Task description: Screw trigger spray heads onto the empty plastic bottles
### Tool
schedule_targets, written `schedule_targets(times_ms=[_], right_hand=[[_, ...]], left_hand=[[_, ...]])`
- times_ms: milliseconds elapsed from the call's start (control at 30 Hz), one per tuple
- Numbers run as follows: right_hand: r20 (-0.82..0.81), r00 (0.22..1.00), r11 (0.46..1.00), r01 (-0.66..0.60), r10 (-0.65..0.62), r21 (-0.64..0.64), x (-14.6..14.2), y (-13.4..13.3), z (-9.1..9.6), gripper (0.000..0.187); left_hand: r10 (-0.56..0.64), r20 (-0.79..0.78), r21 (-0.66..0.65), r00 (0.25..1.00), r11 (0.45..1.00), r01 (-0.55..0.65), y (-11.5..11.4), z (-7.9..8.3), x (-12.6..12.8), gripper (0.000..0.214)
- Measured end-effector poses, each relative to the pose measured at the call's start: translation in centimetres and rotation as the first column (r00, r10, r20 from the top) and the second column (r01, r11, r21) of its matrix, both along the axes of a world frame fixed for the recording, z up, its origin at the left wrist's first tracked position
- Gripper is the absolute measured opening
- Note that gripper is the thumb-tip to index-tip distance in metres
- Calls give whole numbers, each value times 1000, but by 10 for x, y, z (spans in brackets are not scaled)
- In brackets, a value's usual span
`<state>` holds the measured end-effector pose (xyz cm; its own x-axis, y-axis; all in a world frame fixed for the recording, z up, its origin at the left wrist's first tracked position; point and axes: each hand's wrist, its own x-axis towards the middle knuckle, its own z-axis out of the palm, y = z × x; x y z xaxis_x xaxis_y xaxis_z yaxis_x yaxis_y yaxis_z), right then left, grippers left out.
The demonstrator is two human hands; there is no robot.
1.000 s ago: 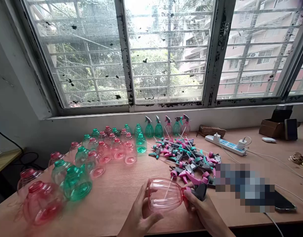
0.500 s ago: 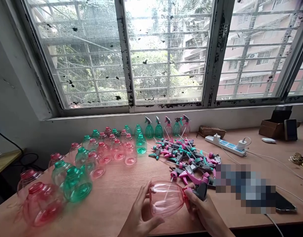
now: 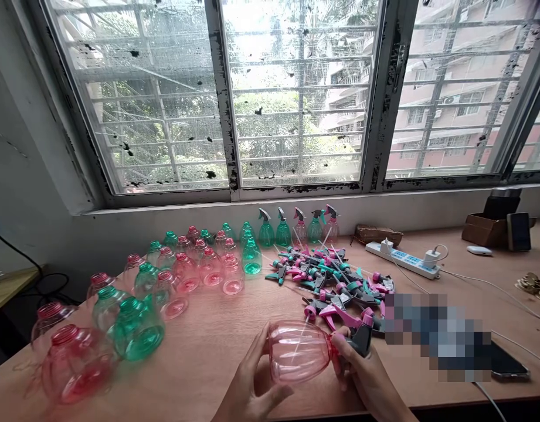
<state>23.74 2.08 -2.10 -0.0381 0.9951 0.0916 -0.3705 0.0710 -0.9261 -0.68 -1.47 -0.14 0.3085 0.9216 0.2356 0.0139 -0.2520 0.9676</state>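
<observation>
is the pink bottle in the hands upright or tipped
On its side: the pink bottle lies level, base at the left hand, neck at the right hand.

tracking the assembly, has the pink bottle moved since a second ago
Yes, barely: the pink bottle shifted slightly right, judged against the power strip.

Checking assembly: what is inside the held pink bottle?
A thin white tube slants through the pink bottle. Its top end is covered by the right hand on the spray head.

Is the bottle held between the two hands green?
No, the bottle, held sideways by the left hand with the right hand on its trigger sprayer, is clear pink.
</observation>
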Motion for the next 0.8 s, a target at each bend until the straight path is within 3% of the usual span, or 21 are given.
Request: schedule_targets(times_ms=[167,367,467,700,800], right_hand=[[-22,1000,1000,15,-15,-1,0,0,3,44],[2,1000,1000,12,-12,17,1,-1,2,41],[-3,1000,1000,11,-11,18,0,-1,3,42],[-38,999,1000,-11,10,-13,0,0,2,43],[-22,1000,1000,-20,20,-8,1,0,0,42]], left_hand=[[62,-99,116,993,992,-50,2,-11,-2,82],[8,-23,45,1000,999,-7,-1,-8,1,105],[34,-44,40,998,999,-32,0,-7,0,101],[47,-123,107,991,994,-34,5,-21,-5,87],[22,-102,68,995,998,-15,3,-17,-3,100]])
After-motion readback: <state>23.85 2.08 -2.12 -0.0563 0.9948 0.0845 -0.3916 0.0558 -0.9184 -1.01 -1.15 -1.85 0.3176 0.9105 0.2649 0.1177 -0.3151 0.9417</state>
